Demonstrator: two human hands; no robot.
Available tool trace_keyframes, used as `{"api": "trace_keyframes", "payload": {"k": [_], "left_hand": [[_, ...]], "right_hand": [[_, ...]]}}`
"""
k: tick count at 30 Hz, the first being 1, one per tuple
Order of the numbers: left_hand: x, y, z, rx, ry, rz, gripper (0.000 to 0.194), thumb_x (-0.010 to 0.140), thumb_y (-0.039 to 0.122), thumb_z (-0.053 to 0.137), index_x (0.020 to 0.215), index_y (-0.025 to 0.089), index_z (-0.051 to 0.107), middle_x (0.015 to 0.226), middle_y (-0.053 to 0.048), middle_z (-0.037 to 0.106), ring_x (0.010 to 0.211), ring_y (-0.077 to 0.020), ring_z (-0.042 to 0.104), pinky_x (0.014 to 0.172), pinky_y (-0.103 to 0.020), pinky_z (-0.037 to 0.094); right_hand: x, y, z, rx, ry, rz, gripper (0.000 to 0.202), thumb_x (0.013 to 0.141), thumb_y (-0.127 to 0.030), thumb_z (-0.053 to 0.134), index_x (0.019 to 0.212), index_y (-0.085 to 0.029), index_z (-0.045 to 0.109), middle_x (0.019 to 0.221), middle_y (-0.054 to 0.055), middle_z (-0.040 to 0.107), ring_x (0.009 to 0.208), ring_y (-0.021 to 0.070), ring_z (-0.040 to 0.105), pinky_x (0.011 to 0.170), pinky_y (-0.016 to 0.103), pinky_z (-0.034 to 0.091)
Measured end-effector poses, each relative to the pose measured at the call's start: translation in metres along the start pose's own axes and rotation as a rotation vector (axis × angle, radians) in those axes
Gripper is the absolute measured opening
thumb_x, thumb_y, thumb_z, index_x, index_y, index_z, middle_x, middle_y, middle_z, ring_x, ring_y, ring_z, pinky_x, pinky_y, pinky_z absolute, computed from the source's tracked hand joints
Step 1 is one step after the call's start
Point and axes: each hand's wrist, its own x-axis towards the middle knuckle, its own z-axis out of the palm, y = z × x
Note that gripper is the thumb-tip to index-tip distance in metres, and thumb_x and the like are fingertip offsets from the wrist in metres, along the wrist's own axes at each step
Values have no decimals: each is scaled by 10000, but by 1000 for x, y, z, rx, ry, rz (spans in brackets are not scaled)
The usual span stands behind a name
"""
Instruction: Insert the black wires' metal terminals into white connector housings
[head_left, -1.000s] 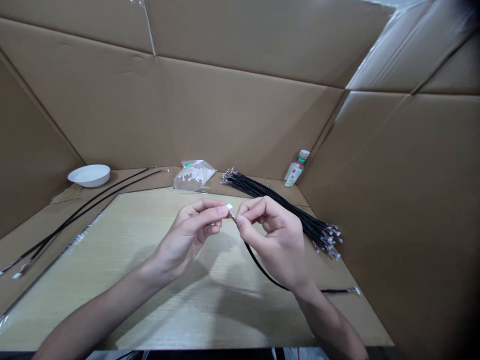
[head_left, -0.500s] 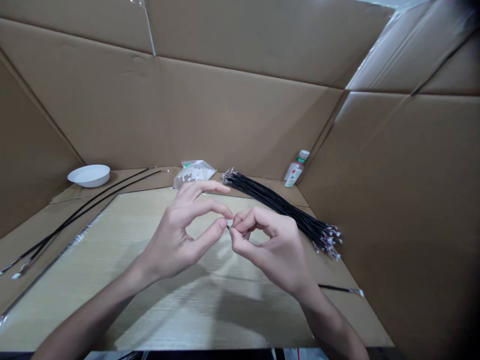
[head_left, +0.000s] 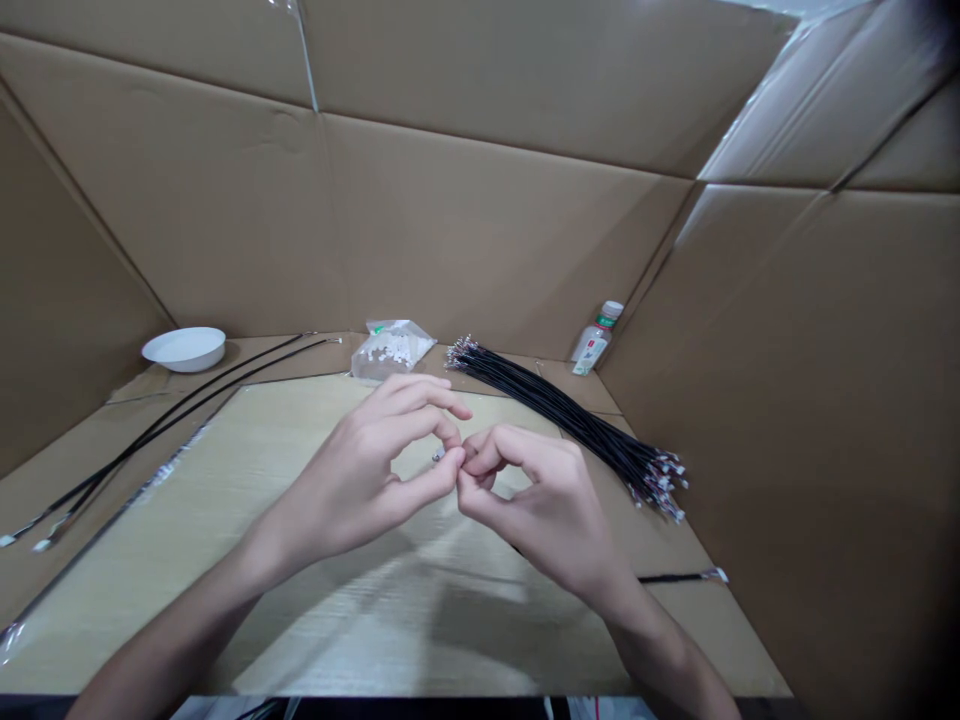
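Observation:
Above the middle of the pale board, my left hand (head_left: 375, 465) pinches thumb and forefinger at a small whitish cable end (head_left: 438, 454), its other fingers loosely curled. Fingertip to fingertip with it, my right hand (head_left: 536, 490) is closed in a pinch; what it grips is mostly hidden by the fingers. A black cable (head_left: 679, 577) comes out from behind my right wrist and ends in a white connector (head_left: 720, 575) on the right. A thick bundle of black cables (head_left: 555, 400) lies behind my right hand.
At the back left stands a white bowl (head_left: 184, 350). Two black cables (head_left: 161, 425) run along the left side. A clear bag of small white parts (head_left: 393, 346) lies at the back, and a bottle (head_left: 597, 338) leans in the right corner. Cardboard walls (head_left: 487, 230) surround the board.
My left thumb and forefinger have closed together and now meet my right fingertips. A small whitish end now shows behind the left fingertips. The view has shifted slightly.

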Motion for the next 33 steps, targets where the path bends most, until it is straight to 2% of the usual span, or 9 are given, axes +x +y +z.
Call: {"api": "trace_keyframes", "payload": {"k": [6, 10, 13, 16, 20, 23, 25, 29, 33], "left_hand": [[0, -10, -2, -100, -116, -47, 88, 958, 166, 661, 921, 224, 606, 1259, 0, 634, 1286, -185, 529, 1107, -345, 405], [2, -16, 0, -197, -148, -57, 121, 951, 129, 653, 928, 229, 590, 1267, 17, 612, 1270, -161, 527, 1092, -297, 395], [4, -18, 1, -285, -139, -96, 123, 969, 121, 617, 921, 227, 578, 1269, 29, 600, 1184, -127, 566, 1017, -247, 423], [7, -19, 3, -358, -114, -99, 121, 984, 116, 588, 927, 223, 580, 1269, 23, 601, 1177, -122, 569, 1015, -238, 422], [9, -21, 5, -462, -63, -74, 111, 1004, 149, 583, 908, 206, 582, 1235, -6, 612, 1220, -147, 562, 1037, -254, 422], [9, -23, 6, -542, -26, -95, 142, 1042, 197, 552, 912, 206, 608, 1231, -19, 607, 1243, -155, 548, 1042, -262, 428], [9, -24, 8, -582, -11, -118, 170, 1060, 231, 539, 918, 209, 630, 1234, -23, 604, 1251, -156, 539, 1052, -265, 427], [10, -26, 9, -620, -16, -127, 174, 1067, 264, 543, 945, 218, 657, 1229, -25, 603, 1231, -151, 542, 1048, -258, 430], [9, -25, 10, -643, -14, -117, 168, 1068, 258, 543, 947, 219, 653, 1247, -25, 597, 1241, -148, 539, 1048, -252, 434]], "right_hand": [[1, 3, 2, 38, 9, 29, 190, 849, -75, 681, 701, -162, 598, 748, -3, 701, 681, 118, 626, 616, 242, 450], [3, 3, 3, 145, 29, 120, 177, 824, -105, 718, 696, -170, 615, 738, -10, 695, 673, 119, 614, 647, 249, 483], [5, 5, 3, 285, 68, 208, 178, 808, -129, 764, 695, -178, 636, 755, -3, 707, 710, 130, 634, 677, 258, 508], [9, 8, 2, 493, 68, 310, 180, 815, -191, 821, 749, -179, 654, 768, 3, 695, 726, 127, 638, 681, 252, 514], [14, 15, 1, 791, -2, 392, 298, 792, -230, 890, 796, -176, 597, 796, -7, 681, 743, 96, 633, 691, 212, 507], [15, 18, 1, 912, -64, 401, 303, 823, -210, 875, 850, -182, 574, 780, -24, 684, 734, 77, 629, 666, 181, 489], [15, 18, 1, 916, -49, 404, 331, 825, -192, 876, 918, -197, 559, 779, -35, 703, 724, 73, 632, 677, 182, 492], [15, 17, 4, 817, 94, 340, 407, 823, -209, 886, 1018, -217, 528, 858, -8, 779, 791, 101, 687, 797, 245, 541], [13, 14, 8, 752, 103, 281, 398, 841, -222, 870, 1061, -231, 538, 872, -3, 800, 807, 129, 723, 799, 278, 560]]}}
